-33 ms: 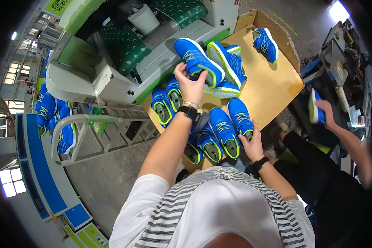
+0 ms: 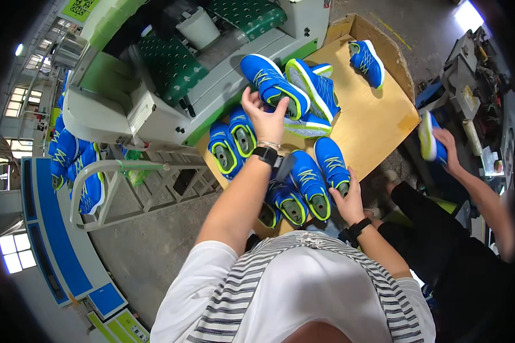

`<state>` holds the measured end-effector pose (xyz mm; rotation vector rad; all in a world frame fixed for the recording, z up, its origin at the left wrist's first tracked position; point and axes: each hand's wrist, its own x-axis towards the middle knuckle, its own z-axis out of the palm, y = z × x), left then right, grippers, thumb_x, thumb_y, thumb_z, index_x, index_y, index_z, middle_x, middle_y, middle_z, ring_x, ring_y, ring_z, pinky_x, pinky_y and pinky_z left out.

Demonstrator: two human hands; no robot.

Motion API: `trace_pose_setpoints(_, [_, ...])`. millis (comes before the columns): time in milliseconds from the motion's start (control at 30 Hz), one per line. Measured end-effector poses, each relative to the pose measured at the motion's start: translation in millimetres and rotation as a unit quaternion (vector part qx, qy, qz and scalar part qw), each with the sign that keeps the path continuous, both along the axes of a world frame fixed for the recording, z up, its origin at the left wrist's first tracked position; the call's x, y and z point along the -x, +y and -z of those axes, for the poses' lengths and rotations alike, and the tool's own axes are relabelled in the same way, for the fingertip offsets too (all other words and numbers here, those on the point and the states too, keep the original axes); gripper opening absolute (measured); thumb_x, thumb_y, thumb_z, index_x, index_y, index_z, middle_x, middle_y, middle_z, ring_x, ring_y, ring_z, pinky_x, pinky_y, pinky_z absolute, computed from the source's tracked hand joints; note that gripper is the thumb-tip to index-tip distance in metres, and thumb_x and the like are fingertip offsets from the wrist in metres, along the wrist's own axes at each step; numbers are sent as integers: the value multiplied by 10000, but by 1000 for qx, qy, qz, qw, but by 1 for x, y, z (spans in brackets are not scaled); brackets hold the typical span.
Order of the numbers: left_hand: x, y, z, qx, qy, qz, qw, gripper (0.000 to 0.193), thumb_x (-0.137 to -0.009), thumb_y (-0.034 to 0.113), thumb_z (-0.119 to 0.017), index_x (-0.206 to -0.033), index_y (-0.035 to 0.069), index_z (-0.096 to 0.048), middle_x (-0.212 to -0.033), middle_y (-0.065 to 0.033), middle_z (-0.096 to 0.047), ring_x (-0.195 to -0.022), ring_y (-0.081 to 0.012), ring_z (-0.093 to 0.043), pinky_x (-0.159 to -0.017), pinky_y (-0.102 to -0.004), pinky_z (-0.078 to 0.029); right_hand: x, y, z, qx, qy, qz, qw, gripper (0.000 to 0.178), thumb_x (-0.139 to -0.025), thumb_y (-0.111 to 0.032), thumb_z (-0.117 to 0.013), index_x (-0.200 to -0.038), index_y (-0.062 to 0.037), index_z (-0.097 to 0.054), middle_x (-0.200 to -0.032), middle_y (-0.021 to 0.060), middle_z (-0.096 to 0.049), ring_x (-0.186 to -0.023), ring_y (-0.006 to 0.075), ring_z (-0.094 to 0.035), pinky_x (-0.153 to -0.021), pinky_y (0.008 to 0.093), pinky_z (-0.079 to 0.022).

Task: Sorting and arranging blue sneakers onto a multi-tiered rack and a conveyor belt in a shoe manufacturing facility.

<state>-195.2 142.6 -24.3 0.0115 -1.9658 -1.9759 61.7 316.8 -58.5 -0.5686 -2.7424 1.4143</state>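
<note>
My left hand point(image 2: 267, 121) has its thumb on the heel opening of a blue sneaker point(image 2: 269, 80) with a white sole, its fingers curled at the shoe's near side. That shoe lies over a pile of similar sneakers point(image 2: 321, 91), one turned to show its sole. My right hand point(image 2: 348, 201) is closed round the heel of another blue sneaker point(image 2: 329, 157), which has yellow-green laces and a grey insert inside. Beside it stand several more blue sneakers point(image 2: 308, 177) in a row, partly hidden by my left wrist. A further pair point(image 2: 226, 150) sits left of my left forearm.
The shoes rest on a brown cardboard-covered table point(image 2: 377, 131); a single sneaker point(image 2: 367, 63) lies at its far end. Beyond stands a machine with a perforated green belt point(image 2: 171, 66). A metal rack point(image 2: 106, 166) is at left. A co-worker's hand point(image 2: 449, 150) holds a sneaker point(image 2: 432, 137) at right.
The co-worker's sneaker has shifted slightly left and up and turned, showing more of its sole. My left hand and right hand have barely moved, their shoes staying almost in place.
</note>
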Motion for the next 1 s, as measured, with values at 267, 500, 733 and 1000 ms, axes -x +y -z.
trace_pose_setpoints(267, [20, 53, 11, 85, -186, -74, 976, 1249, -675, 200, -855, -1535, 20, 33, -1475, -343, -244, -1390, -403, -309, -1158, -435, -267, 2, -1, -11, 61, 5, -20, 998, 990, -762, -78, -778, -1547, -24, -177, -1423, 262, -437, -1330, 379, -450, -1124, 402, -353])
trace_pose_setpoints(500, [-8, -70, -77, -319, -323, 202, 868, 307, -838, 61, -674, -1135, 57, -599, -1016, -76, -678, -873, -202, -682, -762, -351, -566, 25, 38, -61, 309, 0, 86, 947, 700, -834, -18, -722, -1448, -43, -386, -1308, 121, -547, -1198, 201, -551, -1030, 330, -436])
trace_pose_setpoints(733, [6, -166, -184, -152, -145, 96, 973, 447, -853, 53, -640, -1275, 13, -501, -1067, -92, -662, -916, -201, -675, -827, -334, -563, 172, 36, -155, 208, 132, -32, 969, 638, -849, -137, -743, -1416, -42, -467, -1305, 102, -570, -1202, 199, -546, -1045, 339, -420])
trace_pose_setpoints(1000, [181, -215, -132, 231, 37, -227, 946, 904, -807, 229, -732, -1473, -139, -245, -1341, -309, -525, -1237, -405, -536, -1078, -386, -392, 511, -86, -162, -41, 331, -101, 937, 680, -862, -327, -700, -1458, -150, -425, -1399, 251, -507, -1181, 438, -571, -999, 488, -471])
